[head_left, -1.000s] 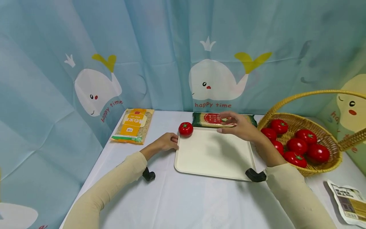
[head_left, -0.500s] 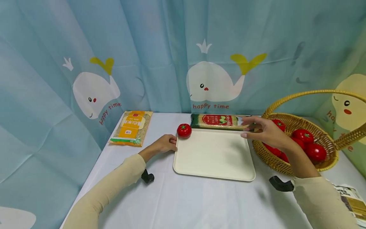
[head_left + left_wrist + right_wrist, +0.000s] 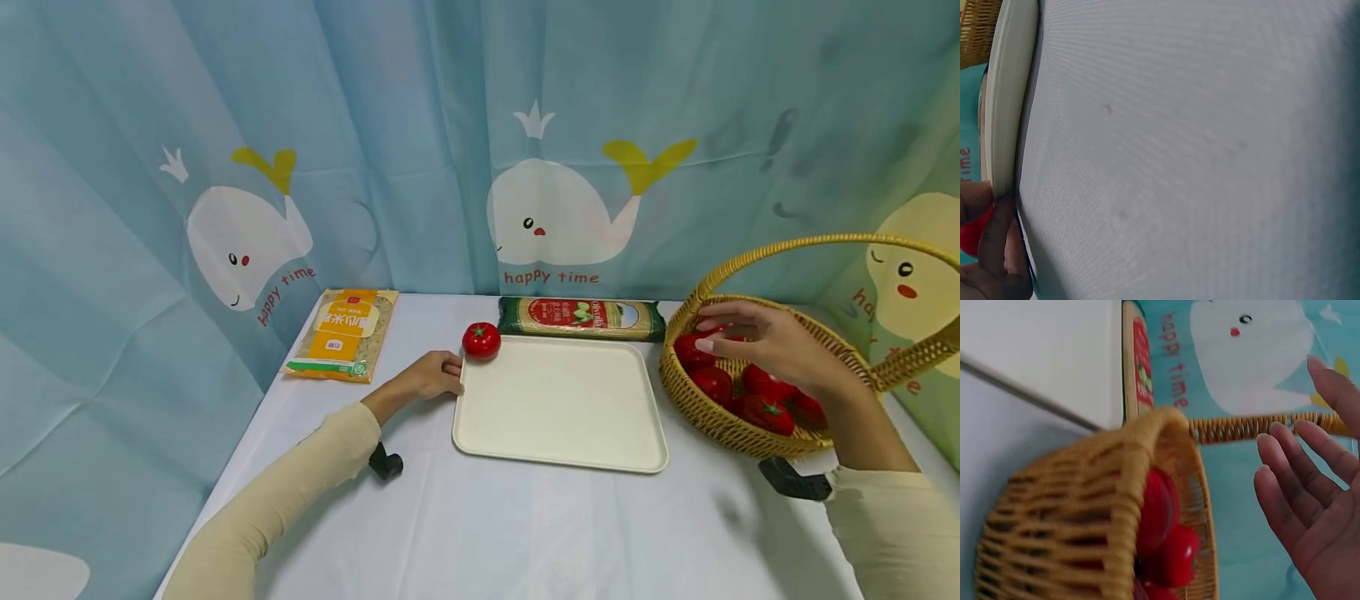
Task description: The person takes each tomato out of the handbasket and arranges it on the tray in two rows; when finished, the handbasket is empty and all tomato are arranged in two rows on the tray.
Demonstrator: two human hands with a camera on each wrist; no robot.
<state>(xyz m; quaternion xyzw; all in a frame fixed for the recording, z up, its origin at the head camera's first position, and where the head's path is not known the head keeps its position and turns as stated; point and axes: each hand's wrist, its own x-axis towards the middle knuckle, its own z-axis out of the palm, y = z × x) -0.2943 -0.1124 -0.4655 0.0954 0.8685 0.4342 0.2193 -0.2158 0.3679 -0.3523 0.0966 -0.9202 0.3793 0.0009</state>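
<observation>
A cream rectangular tray lies on the white tabletop. My left hand pinches its left rim, thumb on the upper side and fingers at the underside in the left wrist view. One red tomato sits at the tray's far left corner, just past that hand. Over the wicker basket hovers my right hand, fingers spread and holding nothing. Several red tomatoes fill the basket, partly hidden by the hand. From the right wrist view, the open palm appears beside the basket's handle.
Behind the tray lies a green and gold pasta packet. A yellow bag of grain rests at the far left. The basket's tall arched handle rises beside the right hand. A blue whale-print curtain backs the table.
My right hand has moved from over the tray rightward to above the tomatoes in the basket. The left hand keeps its place at the tray's rim.
</observation>
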